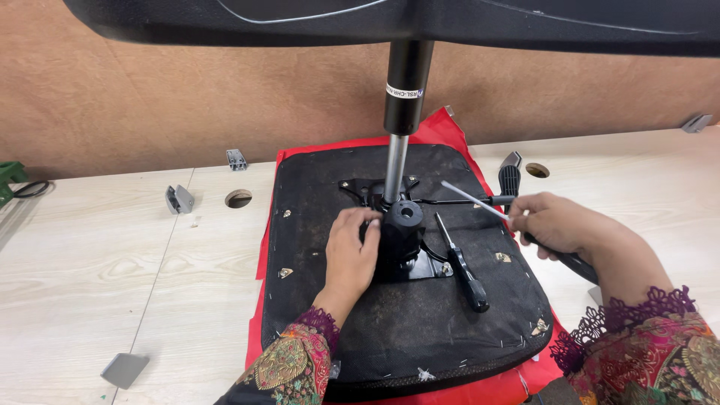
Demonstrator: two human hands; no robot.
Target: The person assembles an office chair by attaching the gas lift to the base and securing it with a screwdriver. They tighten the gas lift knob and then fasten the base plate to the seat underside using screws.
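Observation:
An upturned black chair seat (330, 300) lies on a red cloth (439, 127) on the table. A black metal mechanism (405, 232) is bolted at its middle, with a gas lift cylinder (405, 90) standing upright in it. My left hand (352, 251) rests against the left side of the mechanism. My right hand (562, 225) grips a long tool with a black handle (577, 264) and a thin silver shaft (472, 199) that points left toward the cylinder. A black-handled screwdriver (465, 274) lies loose on the seat between my hands.
The pale wooden table (90, 255) has two round cable holes (238, 199) (537, 170). Small grey metal brackets (180, 199) (124, 369) (237, 158) lie to the left. A black lever (510, 176) sticks out by the seat's right edge. A dark chair part (390, 19) spans the top.

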